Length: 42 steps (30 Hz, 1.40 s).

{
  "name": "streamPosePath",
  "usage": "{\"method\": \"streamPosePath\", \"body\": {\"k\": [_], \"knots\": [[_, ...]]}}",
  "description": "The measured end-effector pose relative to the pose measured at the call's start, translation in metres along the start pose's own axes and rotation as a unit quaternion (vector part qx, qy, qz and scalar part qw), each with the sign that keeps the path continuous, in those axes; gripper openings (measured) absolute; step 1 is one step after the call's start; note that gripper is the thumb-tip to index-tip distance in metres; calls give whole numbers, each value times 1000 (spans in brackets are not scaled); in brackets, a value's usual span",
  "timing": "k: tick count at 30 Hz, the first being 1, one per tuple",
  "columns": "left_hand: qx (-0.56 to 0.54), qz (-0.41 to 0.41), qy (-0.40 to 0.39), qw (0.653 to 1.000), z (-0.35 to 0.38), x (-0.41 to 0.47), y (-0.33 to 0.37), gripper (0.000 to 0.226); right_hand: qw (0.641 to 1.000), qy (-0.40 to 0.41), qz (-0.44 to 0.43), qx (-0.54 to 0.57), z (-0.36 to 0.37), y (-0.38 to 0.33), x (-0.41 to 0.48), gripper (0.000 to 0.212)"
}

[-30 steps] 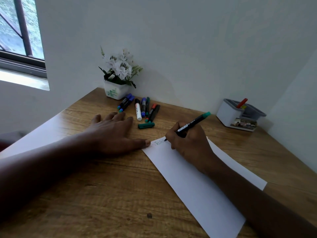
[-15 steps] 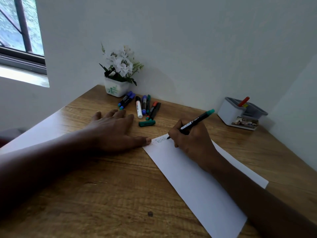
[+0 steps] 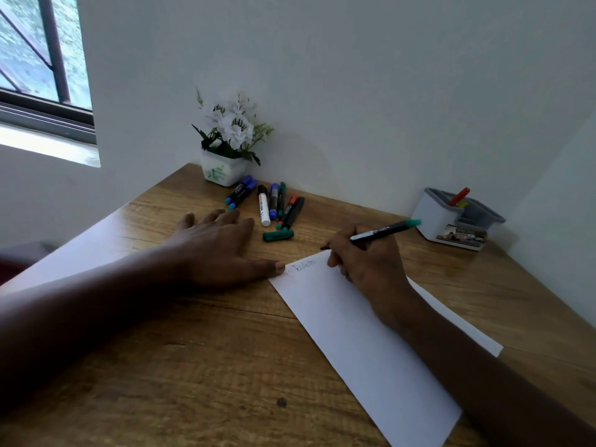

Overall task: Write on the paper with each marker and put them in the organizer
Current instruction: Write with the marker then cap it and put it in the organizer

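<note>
Moved rightward, fingers (image 3: 338, 250) of the right hand (image 3: 371, 266) pinch the green marker (image 3: 387, 228).

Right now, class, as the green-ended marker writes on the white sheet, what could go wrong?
The green-ended black marker in the right hand has its tip at the far edge of the white paper sheet; it may mark the wooden table.
Only the thumb of the left hand pins the sheet's corner, so the sheet could swivel.
The green cap lies loose near that hand and could be knocked away.
</note>
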<state>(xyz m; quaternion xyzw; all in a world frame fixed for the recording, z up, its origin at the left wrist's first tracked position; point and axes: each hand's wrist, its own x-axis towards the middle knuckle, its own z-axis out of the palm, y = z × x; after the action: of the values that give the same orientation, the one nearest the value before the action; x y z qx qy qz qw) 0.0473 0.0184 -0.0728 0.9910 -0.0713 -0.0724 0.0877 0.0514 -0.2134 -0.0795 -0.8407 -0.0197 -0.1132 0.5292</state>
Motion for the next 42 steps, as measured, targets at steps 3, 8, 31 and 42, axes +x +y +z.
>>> {"method": "streamPosePath", "body": {"k": [3,8,31,42], "knots": [[-45,8,43,998,1,-2,0,116,991,-10,56,125,-6,-2,4,15],[-102,66,187,975,2,3,-5,70,976,-42,97,189,-6,-4,7,26],[-327,181,248,894,2,12,-10,18,948,-115,39,293,-17,-2,11,23],[-355,228,222,879,-2,4,-8,14,954,-143,22,263,-15,-9,5,21]]}}
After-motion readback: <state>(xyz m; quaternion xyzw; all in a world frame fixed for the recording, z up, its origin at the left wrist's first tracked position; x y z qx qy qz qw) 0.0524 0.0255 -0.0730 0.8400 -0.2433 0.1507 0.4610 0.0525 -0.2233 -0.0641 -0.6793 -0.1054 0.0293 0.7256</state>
